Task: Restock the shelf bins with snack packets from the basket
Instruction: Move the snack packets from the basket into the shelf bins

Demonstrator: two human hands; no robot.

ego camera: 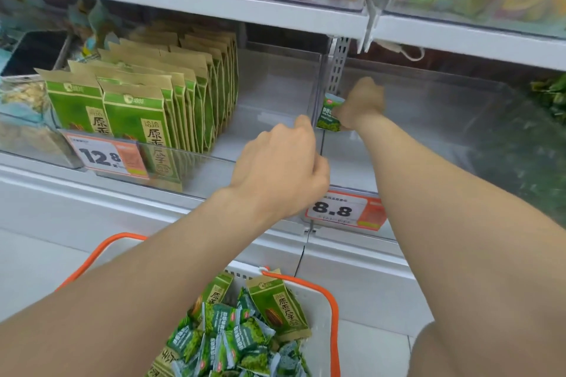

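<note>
We see a white shelf (214,9) with clear bins. The left bin (275,86) has a row of tall green packets (134,113) upright on its left side. The right bin (428,107) has our right hand (361,104) reaching in near its left wall, gripping one small green packet (329,115). Below is the basket (333,309), orange-rimmed, piled with small packets (239,343) plus a few tall ones. Our left hand (281,168) is at the bins' front edge with fingers curled, possibly on the wall. We cannot tell if it holds anything. A price tag (340,211) sits just beside it.
</note>
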